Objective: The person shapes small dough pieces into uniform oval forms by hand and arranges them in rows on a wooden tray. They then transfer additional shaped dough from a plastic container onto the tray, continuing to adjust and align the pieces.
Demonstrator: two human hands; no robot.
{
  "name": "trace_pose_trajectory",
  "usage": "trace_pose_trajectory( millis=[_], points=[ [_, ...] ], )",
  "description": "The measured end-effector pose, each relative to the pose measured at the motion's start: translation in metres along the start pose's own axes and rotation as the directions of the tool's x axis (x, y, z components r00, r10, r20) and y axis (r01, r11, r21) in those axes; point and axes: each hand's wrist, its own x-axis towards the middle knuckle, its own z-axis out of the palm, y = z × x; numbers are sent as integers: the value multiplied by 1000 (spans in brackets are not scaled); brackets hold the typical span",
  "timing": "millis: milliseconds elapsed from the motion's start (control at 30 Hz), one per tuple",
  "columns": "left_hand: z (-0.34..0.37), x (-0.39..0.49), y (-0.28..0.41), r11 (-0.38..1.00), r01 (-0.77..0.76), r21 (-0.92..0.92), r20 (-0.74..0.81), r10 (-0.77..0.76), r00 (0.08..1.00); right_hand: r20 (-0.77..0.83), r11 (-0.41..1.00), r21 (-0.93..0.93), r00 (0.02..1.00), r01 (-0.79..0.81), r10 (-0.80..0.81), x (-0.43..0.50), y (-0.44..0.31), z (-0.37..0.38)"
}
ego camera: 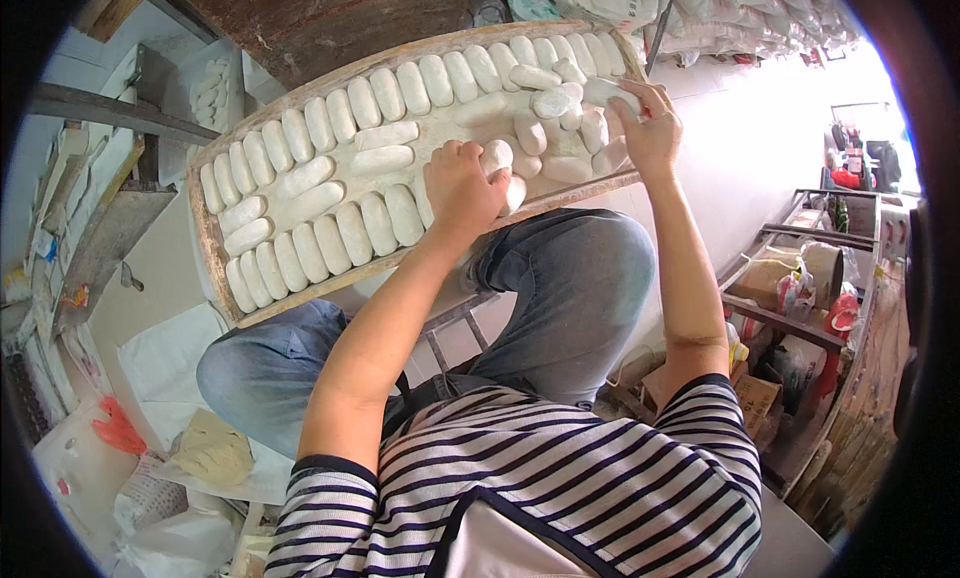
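A long wooden tray (574, 198) lies across in front of me, above my knees. Oblong white dough pieces, dusted with flour, stand side by side in a back row (364, 103) and a front row (326, 244). Between the rows, several more lie flat in pairs. Fingers of my left hand (461, 192) curl around a dough piece (496, 156) near the front rim, with another against the thumb. At the tray's right end my right hand (651, 128) grips one dough piece (609, 96) between thumb and fingers. A loose heap (566, 169) of pieces lies between my hands.
Stacked white sacks (757, 12) stand at the back right. On the right, a metal-framed rack (787, 323) holds bags and containers. A dough lump (214, 447) rests on a white sheet at lower left. Behind the tray's left end is a bin (236, 79) of white pieces.
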Motion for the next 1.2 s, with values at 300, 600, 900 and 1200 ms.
trace_pose_trajectory(
  millis=[300,600,900,1200],
  points=[
    [-77,1,-32,107,496,-862,458,-258,851,39,911,-340,972,233,-233,-16,7,1],
    [-104,-13,-47,-166,467,-869,495,-248,833,747,861,104,533,497,-398,-35,-49,79],
    [-121,-29,-65,8,455,-891,394,-483,782,800,816,-241,584,525,-139,-33,-51,88],
    [-193,-53,-178,790,420,-446,-241,-558,794,527,918,-54,770,-392,359,8,-8,28]
  ],
)
